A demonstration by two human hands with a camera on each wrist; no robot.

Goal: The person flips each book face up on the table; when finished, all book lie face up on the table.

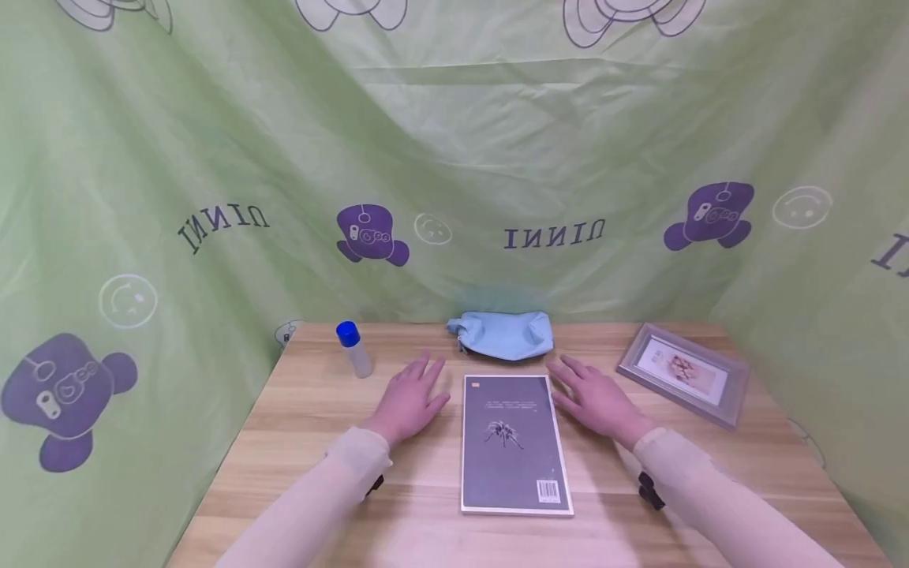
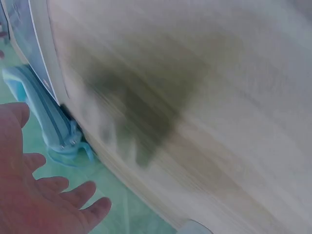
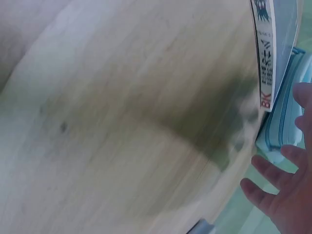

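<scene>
A grey book [image 1: 513, 465] with a spider picture and a barcode lies flat on the wooden table, between the two hands. To its left is my left hand [image 1: 408, 398], palm down with fingers spread and nothing held. My right hand [image 1: 592, 394] is at the book's upper right edge, fingers extended, also without anything in it; whether it touches the book I cannot tell. In the right wrist view the book's white spine [image 3: 265, 58] shows. Behind the book sits a light blue zippered pouch [image 1: 506, 334], seen too beside the fingers in the left wrist view.
A clear bottle with a blue cap [image 1: 348, 334] stands at the table's back left. At the back right lies a grey picture frame [image 1: 730, 402]. A green printed curtain [image 1: 454, 158] hangs behind and on both sides of the table [image 1: 284, 489].
</scene>
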